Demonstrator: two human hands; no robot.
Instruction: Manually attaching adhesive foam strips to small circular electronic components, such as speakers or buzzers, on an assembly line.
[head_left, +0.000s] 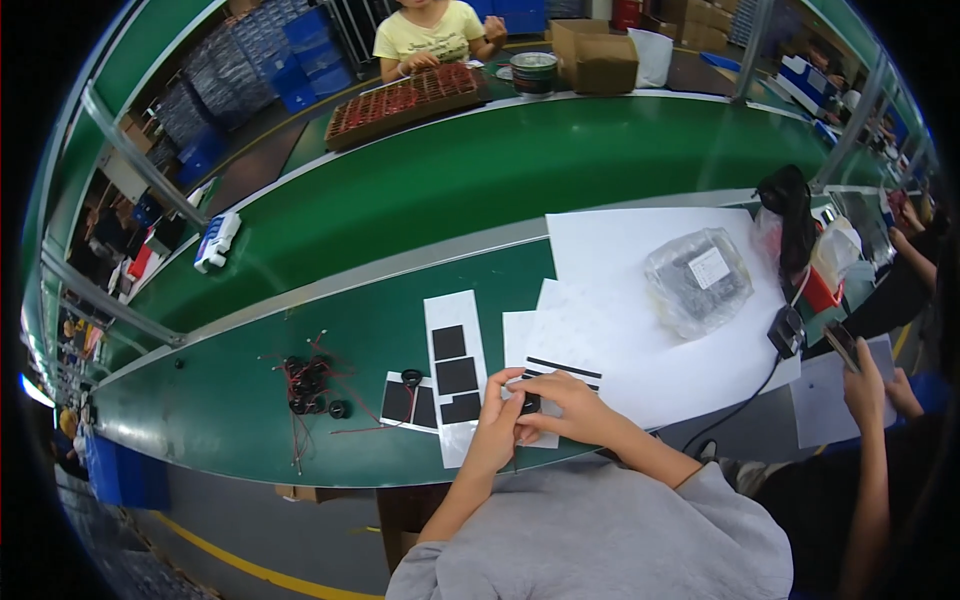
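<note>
In front of me, my left hand (497, 415) and my right hand (568, 404) are closed together on a small black part (530, 403), which the fingers partly cover. Just left of them lies a white backing strip (462, 312) bearing black rectangular pads (456, 376). Beside it, a smaller white card carries black pads (397, 398), and a round black part with a red wire (411, 378) rests on that card. Farther left sits a tangled pile of round black parts with red and black wires (310, 380). Thin black strips (564, 368) lie on white paper just beyond my right hand.
Large white sheets (610, 260) cover the right of the green bench, with a clear plastic bag (700, 278) on them. Beyond runs a green conveyor belt (420, 185) with a white bottle (216, 242). A person (430, 35) works opposite; another holds a dark flat object (843, 345) at right.
</note>
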